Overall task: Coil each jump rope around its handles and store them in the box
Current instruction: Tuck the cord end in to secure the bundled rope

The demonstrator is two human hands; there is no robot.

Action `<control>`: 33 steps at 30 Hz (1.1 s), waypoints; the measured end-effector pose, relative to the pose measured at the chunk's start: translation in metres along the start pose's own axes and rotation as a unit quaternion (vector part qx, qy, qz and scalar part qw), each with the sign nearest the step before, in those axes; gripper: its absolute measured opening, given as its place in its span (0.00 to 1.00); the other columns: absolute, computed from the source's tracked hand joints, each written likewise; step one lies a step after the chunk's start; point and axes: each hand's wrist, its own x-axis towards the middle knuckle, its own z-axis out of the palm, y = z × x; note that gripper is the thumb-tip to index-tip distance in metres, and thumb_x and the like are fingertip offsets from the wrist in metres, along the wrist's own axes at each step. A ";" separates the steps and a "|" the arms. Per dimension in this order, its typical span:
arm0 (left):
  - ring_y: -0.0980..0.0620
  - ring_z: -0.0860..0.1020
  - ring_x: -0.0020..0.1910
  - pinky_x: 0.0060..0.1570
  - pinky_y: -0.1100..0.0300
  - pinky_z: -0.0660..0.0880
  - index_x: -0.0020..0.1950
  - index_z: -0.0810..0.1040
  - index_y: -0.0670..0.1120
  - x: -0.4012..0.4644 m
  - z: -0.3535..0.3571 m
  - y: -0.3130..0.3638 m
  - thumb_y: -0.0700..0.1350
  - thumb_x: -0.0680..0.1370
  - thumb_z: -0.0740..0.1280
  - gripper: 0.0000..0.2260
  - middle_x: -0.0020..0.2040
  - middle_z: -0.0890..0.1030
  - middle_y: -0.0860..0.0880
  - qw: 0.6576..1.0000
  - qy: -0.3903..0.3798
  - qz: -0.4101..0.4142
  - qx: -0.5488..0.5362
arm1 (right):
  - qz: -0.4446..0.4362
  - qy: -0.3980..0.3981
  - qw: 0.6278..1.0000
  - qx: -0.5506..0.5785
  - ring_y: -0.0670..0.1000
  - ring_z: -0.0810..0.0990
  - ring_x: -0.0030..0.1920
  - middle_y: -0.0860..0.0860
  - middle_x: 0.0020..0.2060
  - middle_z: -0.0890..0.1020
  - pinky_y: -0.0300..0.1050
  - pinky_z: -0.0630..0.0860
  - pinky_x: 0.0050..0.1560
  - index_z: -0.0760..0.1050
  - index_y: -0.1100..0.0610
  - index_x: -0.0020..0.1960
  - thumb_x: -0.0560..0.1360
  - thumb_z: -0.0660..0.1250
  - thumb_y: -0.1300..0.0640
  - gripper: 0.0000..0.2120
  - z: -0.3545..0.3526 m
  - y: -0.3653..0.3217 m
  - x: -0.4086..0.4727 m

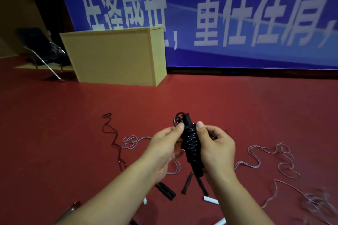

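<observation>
Blue banner (237, 14) behind; folding chair (43, 51) at left, dim, possibly black.

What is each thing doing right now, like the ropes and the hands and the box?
Black jump rope: coiled around its handles, held up off the floor.
Left hand: pinches the coil's top.
Right hand: grips the coil.
Grey ropes: loose, uncoiled on the floor.
Dark rope: loose on the floor.
Box: standing on the floor; inside hidden.

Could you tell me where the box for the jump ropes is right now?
In the head view the box stands on the red floor at upper left, beside a chair, beyond both hands.
</observation>
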 end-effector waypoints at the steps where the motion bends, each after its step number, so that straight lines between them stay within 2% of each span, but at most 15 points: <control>1: 0.56 0.81 0.39 0.46 0.58 0.74 0.54 0.82 0.46 0.001 -0.002 -0.004 0.51 0.81 0.63 0.12 0.45 0.85 0.51 1.000 -0.001 -0.002 -0.013 | 0.011 0.005 1.000 -0.002 0.55 0.85 0.37 0.49 0.33 0.85 0.60 0.81 0.42 0.83 0.50 0.39 0.73 0.72 0.46 0.09 0.002 0.000 -0.002; 4: 0.51 0.83 0.46 0.55 0.48 0.76 0.55 0.83 0.50 0.006 -0.019 -0.019 0.55 0.83 0.57 0.17 0.52 0.85 0.47 0.999 -0.002 -0.021 -0.038 | 0.007 -0.003 0.999 -0.052 0.47 0.84 0.34 0.47 0.31 0.85 0.50 0.81 0.40 0.83 0.53 0.37 0.72 0.74 0.48 0.09 0.012 0.004 -0.011; 6: 0.46 0.82 0.53 0.60 0.44 0.74 0.58 0.82 0.50 0.010 -0.033 -0.030 0.60 0.81 0.56 0.21 0.57 0.84 0.44 0.997 -0.036 -0.048 -0.043 | -0.010 -0.034 0.994 -0.100 0.44 0.81 0.31 0.46 0.30 0.84 0.45 0.79 0.35 0.83 0.52 0.36 0.71 0.75 0.49 0.08 0.018 0.006 -0.019; 7: 0.44 0.82 0.55 0.60 0.44 0.75 0.56 0.83 0.50 0.011 -0.038 -0.032 0.63 0.79 0.56 0.23 0.56 0.84 0.43 0.996 -0.055 -0.059 -0.048 | -0.028 -0.051 0.989 -0.133 0.43 0.80 0.30 0.44 0.29 0.83 0.43 0.78 0.34 0.83 0.51 0.36 0.71 0.75 0.50 0.07 0.020 0.008 -0.023; 9: 0.44 0.82 0.49 0.53 0.47 0.76 0.44 0.84 0.51 0.016 -0.046 -0.033 0.69 0.74 0.59 0.24 0.49 0.85 0.44 0.994 -0.081 -0.061 -0.036 | -0.074 -0.080 0.973 -0.204 0.43 0.79 0.31 0.42 0.30 0.83 0.39 0.75 0.33 0.83 0.48 0.38 0.71 0.74 0.50 0.05 0.022 0.012 -0.026; 10: 0.44 0.82 0.46 0.51 0.48 0.75 0.42 0.83 0.51 0.021 -0.050 -0.032 0.71 0.70 0.62 0.25 0.45 0.84 0.44 0.995 -0.085 -0.053 -0.024 | -0.086 -0.099 0.965 -0.226 0.43 0.80 0.32 0.43 0.30 0.83 0.40 0.76 0.35 0.83 0.47 0.39 0.72 0.73 0.51 0.04 0.020 0.012 -0.025; 12: 0.46 0.81 0.42 0.49 0.49 0.75 0.43 0.81 0.49 0.030 -0.054 -0.030 0.73 0.64 0.66 0.27 0.42 0.82 0.44 0.995 -0.098 -0.037 -0.003 | -0.083 -0.159 0.955 -0.236 0.47 0.82 0.35 0.45 0.33 0.84 0.47 0.79 0.40 0.83 0.46 0.42 0.75 0.70 0.51 0.04 0.013 0.009 -0.019; 15: 0.49 0.79 0.36 0.40 0.57 0.73 0.41 0.81 0.46 0.043 -0.055 -0.031 0.73 0.69 0.62 0.29 0.38 0.81 0.45 0.984 -0.167 -0.061 0.022 | -0.033 -0.215 0.956 -0.197 0.52 0.84 0.35 0.50 0.33 0.85 0.52 0.81 0.40 0.83 0.52 0.44 0.77 0.69 0.56 0.06 0.006 -0.002 -0.008; 18: 0.47 0.74 0.36 0.37 0.56 0.70 0.40 0.80 0.45 0.054 -0.054 -0.035 0.71 0.75 0.57 0.31 0.37 0.78 0.44 0.966 -0.232 -0.110 -0.018 | 0.049 -0.197 0.973 -0.109 0.51 0.78 0.26 0.54 0.28 0.81 0.43 0.75 0.29 0.82 0.60 0.41 0.76 0.69 0.59 0.07 0.007 -0.007 0.001; 22: 0.46 0.74 0.31 0.35 0.57 0.71 0.43 0.80 0.42 0.059 -0.053 -0.035 0.72 0.70 0.62 0.32 0.34 0.75 0.43 0.948 -0.279 -0.147 -0.050 | 0.123 -0.205 0.970 -0.041 0.49 0.72 0.20 0.54 0.23 0.73 0.40 0.66 0.24 0.78 0.53 0.34 0.78 0.64 0.53 0.15 0.015 -0.004 0.003; 24: 0.46 0.75 0.29 0.33 0.59 0.74 0.43 0.81 0.42 0.059 -0.053 -0.033 0.67 0.72 0.65 0.27 0.32 0.74 0.44 0.942 -0.289 -0.161 -0.060 | 0.164 -0.209 0.964 0.006 0.48 0.72 0.20 0.53 0.23 0.70 0.41 0.64 0.25 0.78 0.56 0.37 0.77 0.65 0.53 0.12 0.017 -0.004 0.007; 29: 0.49 0.75 0.30 0.38 0.56 0.74 0.43 0.84 0.45 0.057 -0.056 -0.039 0.58 0.69 0.69 0.17 0.36 0.77 0.44 0.943 -0.288 -0.149 -0.070 | 0.255 -0.229 0.937 0.074 0.46 0.73 0.25 0.51 0.27 0.75 0.38 0.73 0.29 0.81 0.60 0.43 0.72 0.70 0.59 0.04 0.011 -0.003 0.011; 33: 0.48 0.75 0.31 0.36 0.57 0.74 0.44 0.82 0.46 0.048 -0.056 -0.046 0.59 0.67 0.69 0.17 0.34 0.77 0.44 0.944 -0.278 -0.179 -0.027 | 0.247 -0.212 0.942 0.085 0.47 0.73 0.27 0.52 0.28 0.76 0.40 0.75 0.32 0.82 0.60 0.41 0.68 0.70 0.61 0.03 0.005 0.004 0.005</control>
